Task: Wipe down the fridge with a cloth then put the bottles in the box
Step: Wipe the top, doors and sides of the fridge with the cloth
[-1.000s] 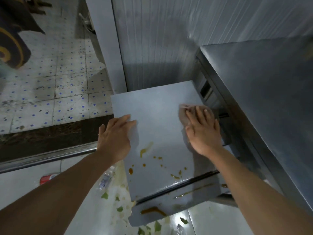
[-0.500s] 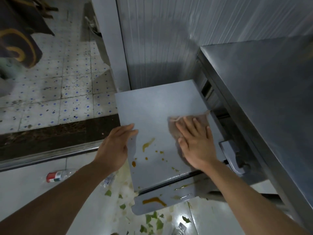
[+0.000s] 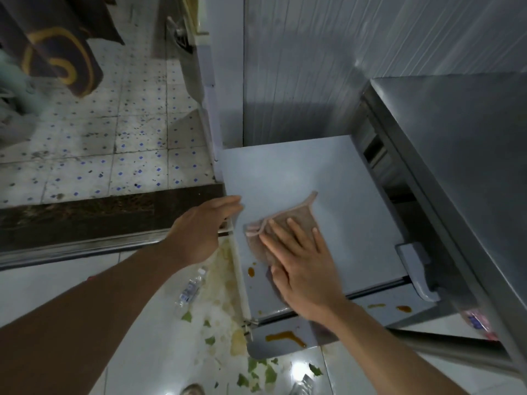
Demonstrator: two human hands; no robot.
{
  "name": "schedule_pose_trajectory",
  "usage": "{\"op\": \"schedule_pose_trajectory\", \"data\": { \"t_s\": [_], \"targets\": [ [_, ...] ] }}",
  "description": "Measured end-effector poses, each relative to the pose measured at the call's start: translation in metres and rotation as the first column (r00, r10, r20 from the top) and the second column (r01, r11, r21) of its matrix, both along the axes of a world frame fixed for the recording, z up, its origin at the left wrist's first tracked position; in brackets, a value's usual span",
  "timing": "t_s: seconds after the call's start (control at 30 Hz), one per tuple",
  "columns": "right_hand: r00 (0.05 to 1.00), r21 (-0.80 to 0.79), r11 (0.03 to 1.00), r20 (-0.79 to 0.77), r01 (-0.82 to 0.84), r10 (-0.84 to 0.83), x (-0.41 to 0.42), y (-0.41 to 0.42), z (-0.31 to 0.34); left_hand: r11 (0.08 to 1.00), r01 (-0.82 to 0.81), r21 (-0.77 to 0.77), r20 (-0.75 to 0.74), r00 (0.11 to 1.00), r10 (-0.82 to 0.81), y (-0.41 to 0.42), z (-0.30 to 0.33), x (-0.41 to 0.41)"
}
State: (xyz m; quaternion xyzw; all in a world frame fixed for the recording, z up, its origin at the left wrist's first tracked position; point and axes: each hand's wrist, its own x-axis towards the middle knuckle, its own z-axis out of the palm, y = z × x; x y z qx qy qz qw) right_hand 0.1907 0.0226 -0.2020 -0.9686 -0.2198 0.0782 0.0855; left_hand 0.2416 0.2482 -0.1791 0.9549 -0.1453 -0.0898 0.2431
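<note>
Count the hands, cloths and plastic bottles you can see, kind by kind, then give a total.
Hands: 2, the left hand and the right hand
Cloths: 1, the cloth under the right hand
Plastic bottles: 2, one bottle on the floor and a second bottle cut off by the bottom edge
Total: 5

Green leaf scraps (image 3: 258, 373) are lying all over the white floor tiles (image 3: 148, 352), mixed in with some yellowish mush (image 3: 225, 283). A stainless steel counter (image 3: 467, 155) is sitting off to the right. Further back, speckled tiles with blue dots (image 3: 114, 155) are looking pretty grimy, and a dark cloth with a yellow swirl (image 3: 57, 49) is hanging top left.
</note>
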Motion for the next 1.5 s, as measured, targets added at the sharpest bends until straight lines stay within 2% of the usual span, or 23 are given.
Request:
{"op": "schedule_pose_trajectory", "data": {
  "t_s": [0.13,0.2,0.3,0.43,0.67,0.8,0.97,1.07,1.17,1.27,1.4,1.5],
  "targets": [
    [0.990,-0.083,0.986,0.006,0.142,-0.142,0.059,0.023,-0.003,0.998,0.029,-0.054,-0.034,0.999,-0.031,0.010,-0.001,0.006],
    [0.982,-0.076,0.979,0.007,0.189,-0.189,0.063,0.035,-0.001,0.994,0.060,-0.096,-0.034,0.997,-0.064,0.014,-0.001,0.009],
    [0.988,-0.042,0.988,0.034,0.152,-0.150,0.020,0.046,0.001,0.990,0.094,-0.103,-0.034,0.995,-0.097,0.020,-0.002,0.013],
    [0.982,-0.004,0.983,0.034,0.184,-0.184,-0.035,0.064,0.008,0.995,0.045,-0.088,-0.105,0.993,-0.054,0.033,-0.002,0.022],
    [0.980,-0.058,0.979,-0.019,0.194,-0.196,0.025,0.107,0.007,0.999,0.032,-0.033,-0.173,0.984,-0.037,0.054,0.004,0.022],
    [0.977,-0.072,0.975,-0.025,0.209,-0.212,0.038,0.117,0.010,0.997,0.055,-0.050,-0.150,0.987,-0.062,0.056,0.006,0.012],
    [0.985,-0.020,0.986,0.027,0.168,-0.168,-0.050,0.083,0.007,0.998,0.030,-0.049,-0.116,0.993,-0.036,0.045,0.008,-0.005],
    [0.993,0.038,0.993,0.041,0.112,-0.114,-0.071,0.062,0.006,0.997,0.050,-0.064,-0.106,0.993,-0.056,0.029,0.009,-0.017],
    [0.998,0.057,0.997,0.037,0.056,-0.058,-0.050,0.044,0.006,0.996,0.053,-0.069,0.021,0.998,-0.051,0.008,0.008,-0.026],
    [0.975,-0.009,0.975,0.040,0.220,-0.220,-0.010,-0.002,0.002,0.996,0.053,-0.066,0.090,0.995,-0.047,-0.011,0.005,-0.032],
    [0.902,-0.179,0.885,0.035,0.430,-0.431,0.032,-0.085,-0.002,0.999,0.001,-0.048,0.085,0.996,0.003,-0.024,0.000,-0.040],
    [0.831,-0.171,0.815,0.053,0.554,-0.554,0.031,-0.080,-0.001,0.998,-0.058,0.002,0.091,0.994,0.057,-0.031,-0.001,-0.044]
  ]
}}
